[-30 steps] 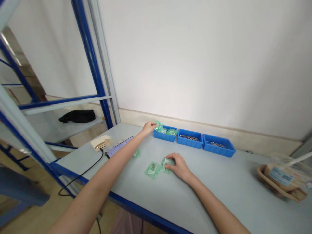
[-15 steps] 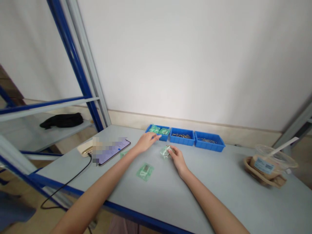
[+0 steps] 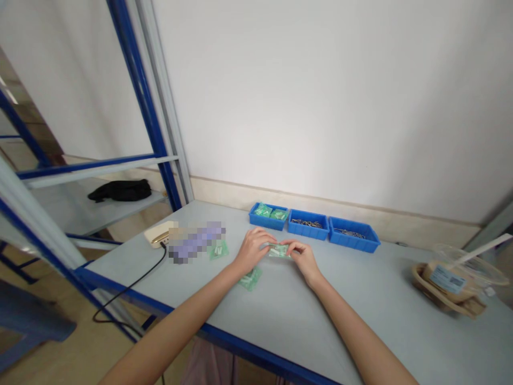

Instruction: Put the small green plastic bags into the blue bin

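Table (image 3: 360,321), grey-topped with a blue front edge, fills the lower half of the view and is the landmark for everything else. To the left of the table stands a shelf rack (image 3: 132,96) with blue and grey posts, a black bundle (image 3: 119,190) lying on one of its boards. Along the table's back edge sit three blue trays (image 3: 313,226) in a row, touching side by side; the leftmost holds small green bags, the other two hold metal parts too small to tell apart. At the table's right end rests a brown paper tray (image 3: 444,294) with a clear-lidded cup in it. Near the table's left end a black cable (image 3: 132,291) runs off the front edge. At the middle of the table the left hand (image 3: 253,250) and right hand (image 3: 304,258) meet, fingers closed in a pinch on opposite ends of one small green bag (image 3: 279,250), held just above the top. Two more green bags lie flat on the table: one (image 3: 251,278) partly under the left wrist, another (image 3: 218,249) further left.
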The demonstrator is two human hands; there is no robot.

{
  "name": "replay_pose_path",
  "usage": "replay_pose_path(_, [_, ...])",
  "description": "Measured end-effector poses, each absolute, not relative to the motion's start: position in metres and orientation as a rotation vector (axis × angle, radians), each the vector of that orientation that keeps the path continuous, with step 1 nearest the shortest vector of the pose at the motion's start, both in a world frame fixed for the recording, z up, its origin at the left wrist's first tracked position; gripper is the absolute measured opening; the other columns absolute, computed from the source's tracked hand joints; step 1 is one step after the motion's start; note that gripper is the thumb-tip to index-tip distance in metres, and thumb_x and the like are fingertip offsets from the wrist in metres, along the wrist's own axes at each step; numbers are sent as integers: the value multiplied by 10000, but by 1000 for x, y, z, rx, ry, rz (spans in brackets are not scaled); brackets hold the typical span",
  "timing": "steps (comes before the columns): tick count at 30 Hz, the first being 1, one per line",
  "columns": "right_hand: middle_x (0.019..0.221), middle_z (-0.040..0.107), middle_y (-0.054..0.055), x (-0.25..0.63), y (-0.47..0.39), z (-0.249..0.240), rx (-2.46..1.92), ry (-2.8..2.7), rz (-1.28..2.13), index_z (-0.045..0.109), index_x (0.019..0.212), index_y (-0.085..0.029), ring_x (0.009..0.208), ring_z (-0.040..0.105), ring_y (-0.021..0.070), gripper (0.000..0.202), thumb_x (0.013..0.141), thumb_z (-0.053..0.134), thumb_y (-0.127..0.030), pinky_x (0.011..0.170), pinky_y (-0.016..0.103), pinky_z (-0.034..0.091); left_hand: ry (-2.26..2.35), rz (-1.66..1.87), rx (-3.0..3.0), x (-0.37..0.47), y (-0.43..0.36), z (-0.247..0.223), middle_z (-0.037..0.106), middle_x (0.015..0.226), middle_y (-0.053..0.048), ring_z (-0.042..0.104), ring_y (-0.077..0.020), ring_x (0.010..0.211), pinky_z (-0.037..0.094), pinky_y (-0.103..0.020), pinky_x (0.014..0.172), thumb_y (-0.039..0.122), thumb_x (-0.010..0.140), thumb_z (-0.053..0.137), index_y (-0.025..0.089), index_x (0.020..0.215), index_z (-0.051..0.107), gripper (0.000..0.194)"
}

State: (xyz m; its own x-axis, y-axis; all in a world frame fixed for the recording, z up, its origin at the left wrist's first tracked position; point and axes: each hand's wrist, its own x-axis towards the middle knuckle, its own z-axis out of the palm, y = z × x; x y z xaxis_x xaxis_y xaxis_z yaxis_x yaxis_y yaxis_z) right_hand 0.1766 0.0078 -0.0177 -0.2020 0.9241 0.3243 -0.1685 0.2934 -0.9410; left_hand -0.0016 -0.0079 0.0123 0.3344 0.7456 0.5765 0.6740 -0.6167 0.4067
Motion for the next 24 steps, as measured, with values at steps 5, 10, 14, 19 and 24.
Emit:
replay_pose_path(5, [793,668,22,173,9,-18,-755,-1344,1237,567,596,-197,741,596,177,110,572,667,-235,687,283,447,1335,1023,2467,-4,-7,15,674,855,-13,522,-191,878,334,-320,815,184,797,502,207,834,678,182])
replay_pose_path(10, [557,613,-8,171,13,-22,-923,-1311,1302,547,960,-180,402,483,132,431,657,605,-480,430,255,378,1174,917,2131,-1,22,12,643,648,-28,535,-148,641,388,-240,629,377,841,429,132,628,641,388])
replay_pose_path(14, [556,618,8,172,13,-24,-962,-1411,1332,560,976,-142,347,454,108,490,728,485,-558,409,243,354,1290,911,2020,-1,68,20,626,591,-41,493,-119,538,381,-218,556,384,853,382,118,566,604,450])
replay_pose_path(19, [582,634,14,173,14,-27,-938,-1554,1331,594,920,-129,372,468,83,425,728,511,-499,441,217,362,1477,883,2051,-1,123,39,595,563,-21,500,-129,570,377,-222,601,341,843,371,138,528,581,429])
replay_pose_path(24, [596,647,23,172,14,-29,-901,-1618,1335,635,857,-129,385,472,73,361,729,529,-450,447,202,363,1707,719,2102,-2,140,43,540,473,-1,526,-160,575,362,-245,626,377,760,518,163,476,564,359])
